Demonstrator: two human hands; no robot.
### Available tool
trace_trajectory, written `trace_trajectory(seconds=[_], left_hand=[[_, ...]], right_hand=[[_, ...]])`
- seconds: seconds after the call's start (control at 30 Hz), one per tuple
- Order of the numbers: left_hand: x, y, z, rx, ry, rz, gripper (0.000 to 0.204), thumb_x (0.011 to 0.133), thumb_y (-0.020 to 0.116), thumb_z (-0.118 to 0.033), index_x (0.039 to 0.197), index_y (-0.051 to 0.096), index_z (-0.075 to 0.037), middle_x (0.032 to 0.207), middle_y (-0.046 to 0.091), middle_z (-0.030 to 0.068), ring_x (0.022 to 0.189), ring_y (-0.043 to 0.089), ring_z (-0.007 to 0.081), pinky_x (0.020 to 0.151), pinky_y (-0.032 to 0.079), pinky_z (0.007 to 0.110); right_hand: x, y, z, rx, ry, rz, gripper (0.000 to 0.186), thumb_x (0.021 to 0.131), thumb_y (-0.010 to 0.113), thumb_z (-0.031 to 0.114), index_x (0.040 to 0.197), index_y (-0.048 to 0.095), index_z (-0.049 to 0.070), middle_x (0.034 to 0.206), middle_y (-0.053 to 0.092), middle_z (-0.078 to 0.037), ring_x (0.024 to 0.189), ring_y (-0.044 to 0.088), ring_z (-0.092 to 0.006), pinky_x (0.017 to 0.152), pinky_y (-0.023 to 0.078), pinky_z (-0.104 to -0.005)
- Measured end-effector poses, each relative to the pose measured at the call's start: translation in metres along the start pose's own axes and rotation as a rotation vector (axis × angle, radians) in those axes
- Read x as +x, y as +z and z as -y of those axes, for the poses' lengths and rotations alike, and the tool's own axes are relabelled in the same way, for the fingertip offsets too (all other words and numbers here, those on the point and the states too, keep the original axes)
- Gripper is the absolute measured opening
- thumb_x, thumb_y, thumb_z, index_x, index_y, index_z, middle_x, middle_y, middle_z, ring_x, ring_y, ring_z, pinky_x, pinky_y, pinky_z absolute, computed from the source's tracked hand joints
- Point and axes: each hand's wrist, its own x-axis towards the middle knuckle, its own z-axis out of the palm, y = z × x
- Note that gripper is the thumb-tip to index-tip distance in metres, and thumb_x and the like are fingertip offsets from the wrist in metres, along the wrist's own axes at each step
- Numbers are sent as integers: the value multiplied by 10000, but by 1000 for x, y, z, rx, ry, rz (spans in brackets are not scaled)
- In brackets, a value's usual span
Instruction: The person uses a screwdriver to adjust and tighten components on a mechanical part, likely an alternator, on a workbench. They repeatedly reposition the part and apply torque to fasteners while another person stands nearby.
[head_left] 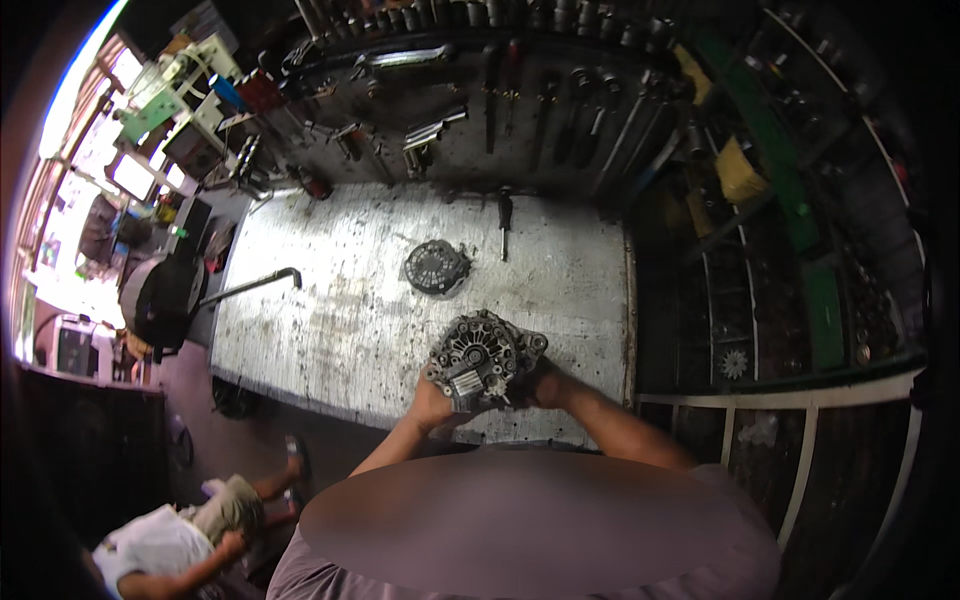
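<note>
An alternator [482, 352] with its slotted metal end turned up is held between my two hands at the near side of the metal-topped bench [340, 330]. My left hand [431, 402] grips its left side, with the fingers partly hidden beneath the body. On the other side my right hand [549, 386] is closed around it near a mounting lug, in shadow. Farther back lies a round dark vented cover [436, 268], apart from the alternator. A screwdriver [505, 222] with a dark handle rests behind it, shaft pointing toward me.
A long bent bar [262, 285] sticks out over the bench's left edge beside a dark round machine [165, 298]. Wrenches [408, 57] and other tools hang along the back. Shelves [770, 395] stand to the right. Another person [165, 545] is at lower left.
</note>
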Motion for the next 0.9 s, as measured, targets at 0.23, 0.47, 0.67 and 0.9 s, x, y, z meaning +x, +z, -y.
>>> trace_trajectory(seconds=[0.23,0.47,0.67,0.9], left_hand=[[-49,31,-4,-37,-368,-95,799,807,983,-324,1503,646,-124,1410,743,145,1345,682,327,1177,526,451],[-129,57,-28,-180,-561,-659,1026,824,956,-115,1692,409,-94,1636,553,213,1477,593,373,1197,530,482],[-127,23,-48,-242,-449,-726,873,860,914,-140,1619,498,-17,1636,557,190,1462,597,344,1205,502,472],[-29,-58,-47,-379,90,-345,897,822,907,-328,1605,556,-70,1700,482,241,1591,453,413,1309,352,528]], right_hand=[[98,-76,-76,76,263,-385,450,1049,725,286,1448,707,78,1122,804,-260,1067,794,-357,964,604,-441],[223,-60,-113,-327,317,-418,159,970,664,79,1014,780,-21,1059,772,-291,1055,770,-483,912,641,-530],[184,-96,-76,13,346,-496,267,964,756,127,1202,826,28,1215,805,-225,1116,785,-378,1028,605,-430],[15,-134,101,346,201,-614,220,983,809,46,1192,806,-25,1084,827,-133,984,769,-183,913,614,-328]])
